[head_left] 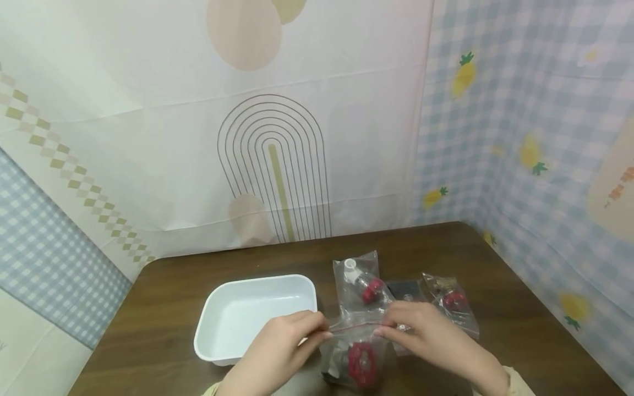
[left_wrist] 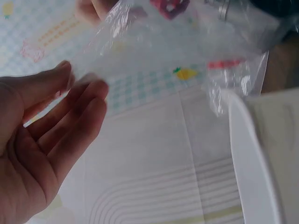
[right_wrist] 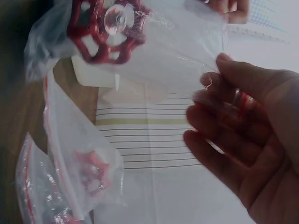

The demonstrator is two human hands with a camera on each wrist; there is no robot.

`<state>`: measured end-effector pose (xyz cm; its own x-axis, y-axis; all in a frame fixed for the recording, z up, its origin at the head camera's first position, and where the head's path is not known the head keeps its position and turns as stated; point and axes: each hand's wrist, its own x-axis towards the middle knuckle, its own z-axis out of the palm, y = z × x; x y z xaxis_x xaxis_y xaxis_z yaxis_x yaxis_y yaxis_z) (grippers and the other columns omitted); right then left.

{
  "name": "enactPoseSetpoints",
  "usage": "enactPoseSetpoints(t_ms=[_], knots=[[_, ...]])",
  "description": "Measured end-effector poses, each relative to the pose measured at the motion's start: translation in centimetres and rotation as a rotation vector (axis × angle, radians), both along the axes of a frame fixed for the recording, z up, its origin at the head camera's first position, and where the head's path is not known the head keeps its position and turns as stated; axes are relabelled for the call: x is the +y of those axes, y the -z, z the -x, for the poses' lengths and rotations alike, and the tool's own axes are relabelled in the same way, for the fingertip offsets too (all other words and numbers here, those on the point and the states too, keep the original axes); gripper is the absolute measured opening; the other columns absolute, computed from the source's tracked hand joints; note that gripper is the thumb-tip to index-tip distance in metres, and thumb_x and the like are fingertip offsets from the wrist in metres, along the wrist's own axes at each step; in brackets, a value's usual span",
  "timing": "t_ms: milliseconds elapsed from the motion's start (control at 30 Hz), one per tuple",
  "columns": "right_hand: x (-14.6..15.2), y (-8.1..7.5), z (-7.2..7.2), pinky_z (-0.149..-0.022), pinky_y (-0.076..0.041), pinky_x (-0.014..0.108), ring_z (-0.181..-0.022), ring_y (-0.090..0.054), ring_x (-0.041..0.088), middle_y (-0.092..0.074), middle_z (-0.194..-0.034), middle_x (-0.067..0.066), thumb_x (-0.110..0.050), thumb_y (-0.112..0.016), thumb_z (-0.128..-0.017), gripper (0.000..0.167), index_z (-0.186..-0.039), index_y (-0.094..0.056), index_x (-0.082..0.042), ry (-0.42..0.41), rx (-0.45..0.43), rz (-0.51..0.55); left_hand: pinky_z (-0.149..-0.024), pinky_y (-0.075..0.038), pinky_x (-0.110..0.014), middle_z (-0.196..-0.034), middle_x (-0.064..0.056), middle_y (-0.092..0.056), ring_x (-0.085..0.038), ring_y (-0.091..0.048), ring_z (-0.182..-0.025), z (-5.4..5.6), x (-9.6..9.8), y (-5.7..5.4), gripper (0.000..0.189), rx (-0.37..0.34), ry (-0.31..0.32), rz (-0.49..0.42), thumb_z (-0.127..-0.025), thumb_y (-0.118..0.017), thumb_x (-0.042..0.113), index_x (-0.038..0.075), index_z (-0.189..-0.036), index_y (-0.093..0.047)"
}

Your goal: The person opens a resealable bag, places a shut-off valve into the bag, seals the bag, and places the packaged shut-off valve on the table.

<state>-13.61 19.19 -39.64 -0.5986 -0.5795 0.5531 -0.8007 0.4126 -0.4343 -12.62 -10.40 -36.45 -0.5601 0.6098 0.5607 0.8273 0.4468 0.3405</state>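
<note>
Between my two hands is a clear zip bag (head_left: pixel 383 352) with a red seal line. Inside it sits a valve with a red handwheel (head_left: pixel 362 364) and a grey-black body. My left hand (head_left: pixel 287 344) pinches one end of the bag's top edge between thumb and fingers. At the other end of that edge, my right hand (head_left: pixel 428 335) pinches the plastic. In the right wrist view the spoked red wheel (right_wrist: pixel 96 39) shows through the bag, with my right hand (right_wrist: pixel 254 130) at its edge. My left hand (left_wrist: pixel 51 126) appears beside the film in the left wrist view.
Behind the hands lies a clear bag (head_left: pixel 342 269) with a white-ended, red-wheeled valve. Farther right is another bag (head_left: pixel 468 318) with a red wheel, and a partly covered bag (head_left: pixel 403 289) lies between them. A white tray (head_left: pixel 205 324) stands left on the brown table (head_left: pixel 163 308).
</note>
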Motion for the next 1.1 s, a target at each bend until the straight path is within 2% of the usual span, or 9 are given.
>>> enactPoseSetpoints(t_ms=[100, 267, 500, 600, 733, 867, 967, 1100], knots=[[-0.2, 0.0, 0.1, -0.063, -0.043, 0.009, -0.071, -0.051, -0.005, -0.06, -0.088, -0.018, -0.014, -0.075, -0.09, 0.014, -0.092, -0.069, -0.026, -0.025, 0.062, 0.041, -0.063, -0.037, -0.008, -0.079, 0.019, -0.054, 0.005, -0.044, -0.068, 0.3, -0.7, -0.3, 0.011, -0.053, -0.01, 0.034, -0.093, -0.073, 0.019, 0.022, -0.089, -0.062], [-0.3, -0.3, 0.3, -0.061, -0.042, 0.009, -0.071, -0.05, -0.005, -0.06, -0.085, -0.018, -0.018, -0.079, -0.087, 0.011, -0.09, -0.071, -0.026, 0.011, 0.125, 0.077, -0.067, -0.043, -0.01, -0.083, 0.017, -0.06, 0.005, -0.05, -0.072, 0.6, -1.0, -0.3, 0.014, -0.072, 0.008, 0.072, -0.089, -0.076, 0.011, 0.02, -0.09, -0.066], [-0.5, -0.3, 0.5, -0.059, -0.044, 0.012, -0.07, -0.05, -0.007, -0.06, -0.085, -0.024, -0.022, -0.08, -0.085, 0.01, -0.088, -0.072, -0.027, 0.113, 0.091, 0.058, -0.065, -0.048, -0.015, -0.084, 0.013, -0.067, 0.005, -0.057, -0.072, 1.4, -0.9, 0.4, 0.02, -0.092, -0.064, 0.022, -0.087, -0.077, 0.006, 0.019, -0.097, -0.066], [-0.5, -0.2, 0.7, -0.059, -0.044, 0.012, -0.069, -0.05, -0.006, -0.06, -0.084, -0.023, -0.024, -0.08, -0.086, 0.007, -0.088, -0.073, -0.026, 0.125, 0.095, 0.054, -0.064, -0.049, -0.017, -0.081, 0.013, -0.067, 0.005, -0.057, -0.071, 1.8, -1.0, 0.7, 0.021, -0.112, -0.08, 0.012, -0.087, -0.077, 0.006, 0.017, -0.101, -0.066], [-0.4, -0.2, 0.9, -0.062, -0.045, 0.012, -0.073, -0.054, -0.004, -0.061, -0.086, -0.021, -0.026, -0.077, -0.089, 0.004, -0.089, -0.073, -0.025, 0.098, 0.129, 0.059, -0.065, -0.049, -0.017, -0.083, 0.014, -0.068, 0.005, -0.057, -0.072, 1.8, -1.2, 0.6, 0.017, -0.1, -0.089, 0.026, -0.087, -0.077, 0.009, 0.018, -0.099, -0.069], [-0.4, -0.1, 0.7, -0.063, -0.046, 0.011, -0.077, -0.056, 0.0, -0.061, -0.092, -0.018, -0.022, -0.077, -0.089, 0.007, -0.091, -0.072, -0.026, 0.043, 0.136, 0.055, -0.067, -0.048, -0.015, -0.085, 0.017, -0.069, 0.006, -0.058, -0.074, 1.4, -1.4, 0.4, 0.011, -0.067, -0.085, 0.034, -0.086, -0.079, 0.013, 0.02, -0.091, -0.072], [-0.5, 0.0, 0.3, -0.066, -0.048, 0.011, -0.085, -0.06, 0.003, -0.062, -0.099, -0.014, -0.022, -0.076, -0.09, 0.008, -0.093, -0.07, -0.027, 0.001, 0.104, 0.038, -0.07, -0.049, -0.014, -0.085, 0.018, -0.068, 0.007, -0.059, -0.077, 1.0, -1.4, 0.4, 0.009, -0.051, -0.057, 0.038, -0.087, -0.078, 0.014, 0.021, -0.089, -0.073], [-1.1, -0.1, -0.1, -0.077, -0.05, 0.013, -0.095, -0.062, 0.004, -0.063, -0.107, -0.013, -0.025, -0.075, -0.091, 0.007, -0.094, -0.069, -0.027, -0.041, 0.12, 0.0, -0.072, -0.049, -0.014, -0.085, 0.017, -0.069, 0.007, -0.06, -0.078, 0.5, -1.0, 0.4, 0.009, -0.021, -0.012, 0.054, -0.087, -0.077, 0.012, 0.021, -0.089, -0.073]])
